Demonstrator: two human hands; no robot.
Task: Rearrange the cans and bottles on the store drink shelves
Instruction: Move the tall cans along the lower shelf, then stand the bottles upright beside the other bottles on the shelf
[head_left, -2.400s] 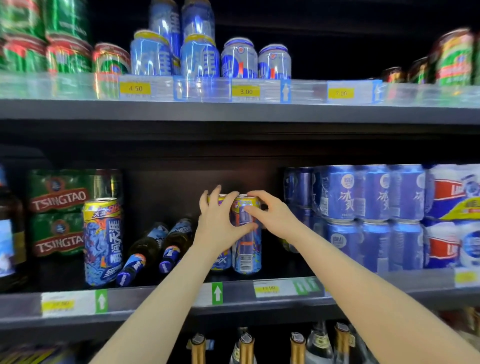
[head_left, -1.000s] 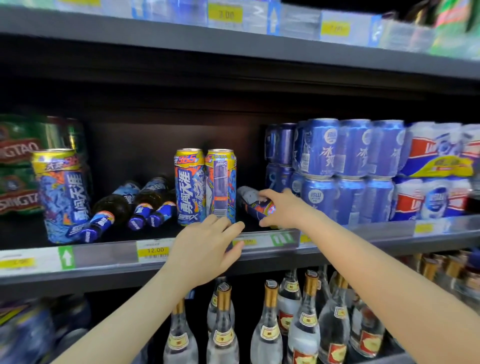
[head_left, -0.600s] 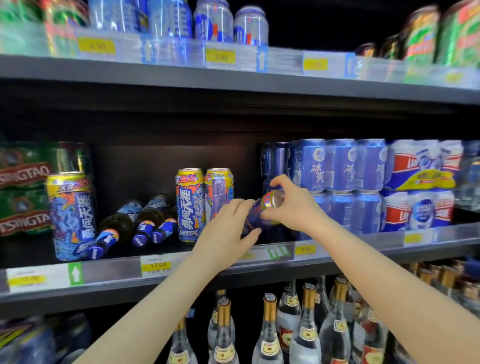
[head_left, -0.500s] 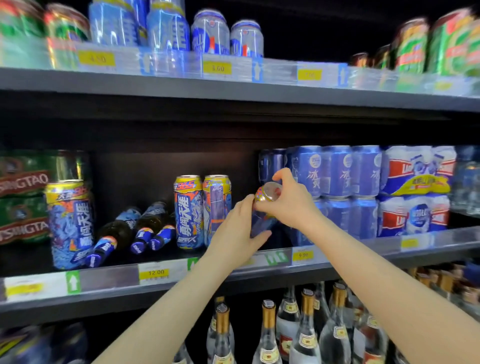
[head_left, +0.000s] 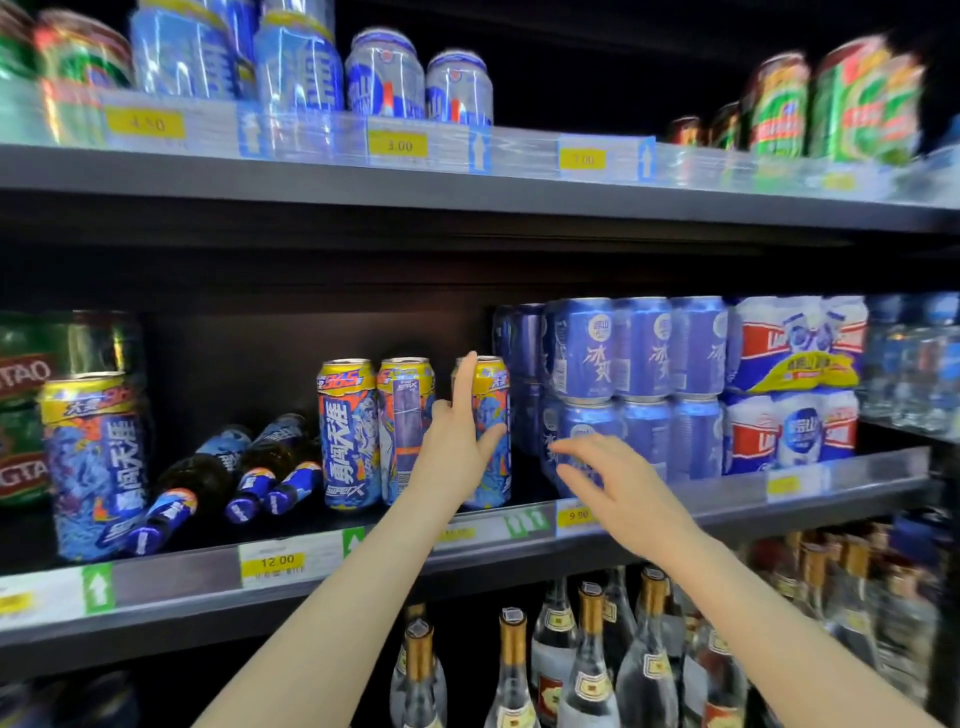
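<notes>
Third tall can (head_left: 491, 431) upright on middle shelf (head_left: 675, 512), just right of twin tall cans (head_left: 376, 431). Left hand (head_left: 457, 441) spread, fingers straight against it. Right hand (head_left: 618, 480) spread, holding nothing, right of can. Risk: sideways nudge topples can into twins.

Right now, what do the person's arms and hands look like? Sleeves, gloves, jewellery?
Both forearms are bare up to the frame edge: no sleeves in view. The left hand and right hand wear no gloves. No rings, watch or bracelets are visible.
</notes>
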